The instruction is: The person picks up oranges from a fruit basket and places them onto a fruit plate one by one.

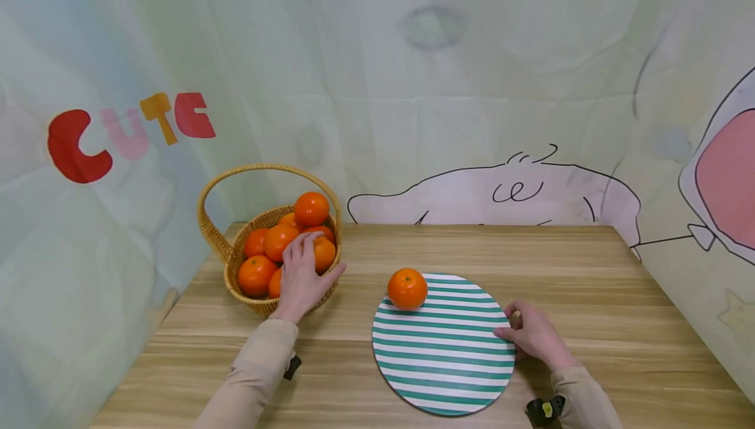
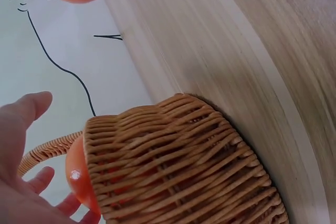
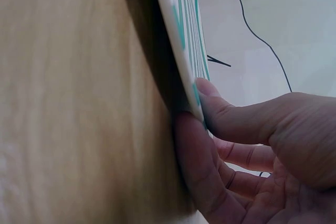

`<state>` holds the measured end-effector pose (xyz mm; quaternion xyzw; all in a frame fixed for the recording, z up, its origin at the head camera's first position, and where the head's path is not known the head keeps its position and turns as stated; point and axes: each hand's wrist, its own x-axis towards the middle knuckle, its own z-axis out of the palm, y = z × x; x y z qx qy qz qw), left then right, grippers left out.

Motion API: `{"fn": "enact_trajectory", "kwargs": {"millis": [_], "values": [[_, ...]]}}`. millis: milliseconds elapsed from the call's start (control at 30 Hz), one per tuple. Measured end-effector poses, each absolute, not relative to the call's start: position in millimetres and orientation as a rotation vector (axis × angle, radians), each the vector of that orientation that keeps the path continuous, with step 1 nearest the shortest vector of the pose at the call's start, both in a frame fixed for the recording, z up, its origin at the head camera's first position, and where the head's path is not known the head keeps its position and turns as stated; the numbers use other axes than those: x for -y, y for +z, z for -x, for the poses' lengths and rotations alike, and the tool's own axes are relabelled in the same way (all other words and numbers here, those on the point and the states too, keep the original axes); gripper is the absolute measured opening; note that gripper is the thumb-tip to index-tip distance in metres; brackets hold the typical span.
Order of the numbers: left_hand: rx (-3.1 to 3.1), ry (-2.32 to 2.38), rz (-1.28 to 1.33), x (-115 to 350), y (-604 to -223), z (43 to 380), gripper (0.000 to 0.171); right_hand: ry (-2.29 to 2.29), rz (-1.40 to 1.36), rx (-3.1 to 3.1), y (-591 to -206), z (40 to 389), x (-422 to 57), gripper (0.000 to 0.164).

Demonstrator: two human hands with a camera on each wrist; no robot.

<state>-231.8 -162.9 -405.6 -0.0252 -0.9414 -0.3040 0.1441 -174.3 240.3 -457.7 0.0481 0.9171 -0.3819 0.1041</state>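
Note:
A wicker basket [image 1: 230, 278] with a tall handle stands at the back left, heaped with several oranges [image 1: 256, 276]. Over its near right part lies my left hand [image 1: 301, 278], thumb spread away and fingers reaching across the fruit. In the left wrist view an orange [image 2: 77, 171] shows beside those fingers; whether they touch it I cannot tell. My right hand [image 1: 535, 334] pinches the right edge of a round green-and-white striped board [image 1: 445, 357], thumb on top and fingers beneath. One orange [image 1: 407, 289] sits on the board's far left edge.
The wooden table [image 1: 566, 252] holds both the basket and the board. Behind it hangs a printed cloth [image 1: 377, 88] with cartoon drawings and coloured letters. The basket handle [image 1: 265, 167] arches above the fruit.

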Motion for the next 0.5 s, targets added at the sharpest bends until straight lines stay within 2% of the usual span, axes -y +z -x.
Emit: {"fn": "enact_trajectory", "kwargs": {"millis": [500], "values": [[2.735,-0.795,0.034,169.5,-408.7,245.9,0.069,-1.142,-0.154,-2.69,-456.9,174.0,-239.7,0.037]]}}
